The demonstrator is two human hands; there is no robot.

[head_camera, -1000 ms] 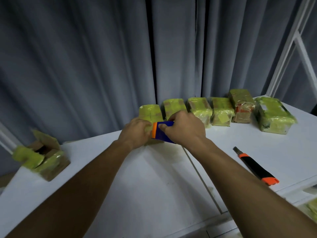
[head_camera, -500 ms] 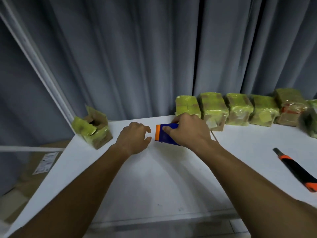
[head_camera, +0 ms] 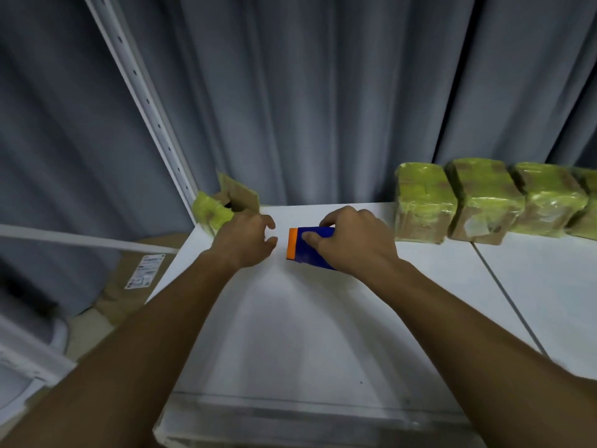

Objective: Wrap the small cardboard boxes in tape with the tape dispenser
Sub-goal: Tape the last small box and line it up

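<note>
Table: we see a white table (head_camera: 323, 334) under both our forearms, with a seam running along its right part
Right hand: our right hand (head_camera: 355, 240) grips the tape dispenser (head_camera: 303, 245), thumb laid on its blue top and the other fingers curled over its far edge
Tape dispenser: blue with an orange band at its left end, it sits low over the table's middle; we cannot tell whether it touches the surface
Left hand: our left hand (head_camera: 247, 240) is just left of the dispenser, apart from it, holding nothing, fingers loosely bent and spread toward the orange end
Open box: an open cardboard box (head_camera: 226, 203) with some yellow-green tape on it stands at the far left corner of the table, partly hidden behind our left hand, its flaps up
Wrapped boxes: a row of boxes wrapped in yellow-green tape (head_camera: 484, 202) lines the far edge on the right, side by side and touching, running out of view
Floor: flat cardboard with a white label (head_camera: 145, 271) lies below the table on the left
Backdrop: a grey curtain (head_camera: 323, 92) hangs behind, a white slotted rail (head_camera: 145, 98) slanting across it
</note>
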